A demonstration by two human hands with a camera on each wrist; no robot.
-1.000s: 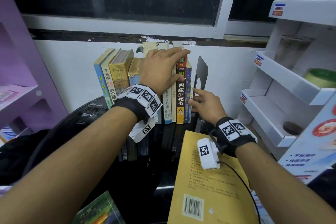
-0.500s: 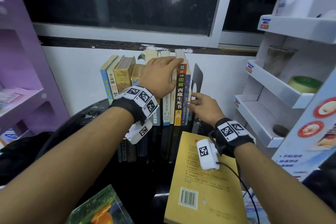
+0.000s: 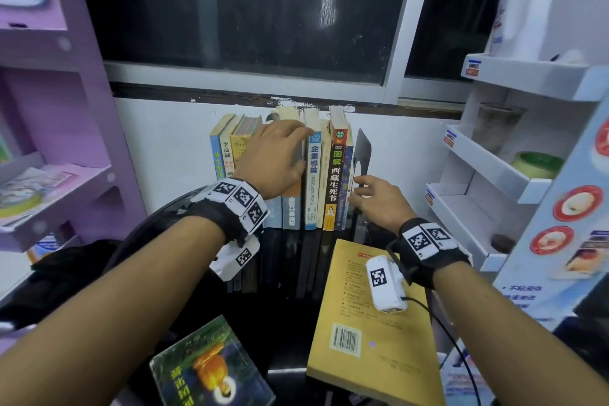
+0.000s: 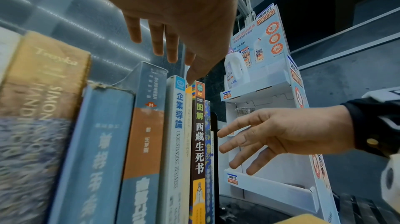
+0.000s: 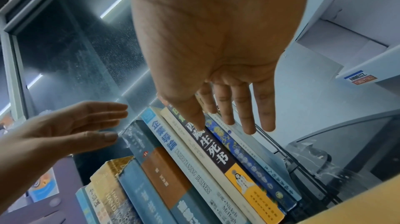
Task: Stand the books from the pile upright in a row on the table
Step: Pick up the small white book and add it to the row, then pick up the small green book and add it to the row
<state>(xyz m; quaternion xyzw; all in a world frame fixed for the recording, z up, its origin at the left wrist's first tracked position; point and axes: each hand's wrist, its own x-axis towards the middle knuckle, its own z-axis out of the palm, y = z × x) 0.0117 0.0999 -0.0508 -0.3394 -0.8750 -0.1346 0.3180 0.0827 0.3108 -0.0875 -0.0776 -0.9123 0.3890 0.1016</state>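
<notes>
Several books (image 3: 313,175) stand upright in a row against the wall, with a black metal bookend (image 3: 362,152) at their right end. My left hand (image 3: 280,155) is in front of the middle books' tops, fingers straight (image 4: 164,43), holding nothing. My right hand (image 3: 372,198) is low at the row's right end, its spread fingers (image 4: 229,135) right by the bookend (image 4: 214,125); whether they touch it I cannot tell. A yellow book (image 3: 362,339) lies flat under my right wrist. A green-covered book (image 3: 204,369) lies flat at the near edge.
The black glass table (image 3: 286,316) reflects the row. A purple shelf unit (image 3: 49,175) stands close on the left. A white display rack (image 3: 494,175) stands close on the right. Behind the books are a white wall and a dark window.
My left hand has slid left off the tall brown-spined book and the books beside it, uncovering their spines. My right hand stays by the bookend. The view has pulled back.
</notes>
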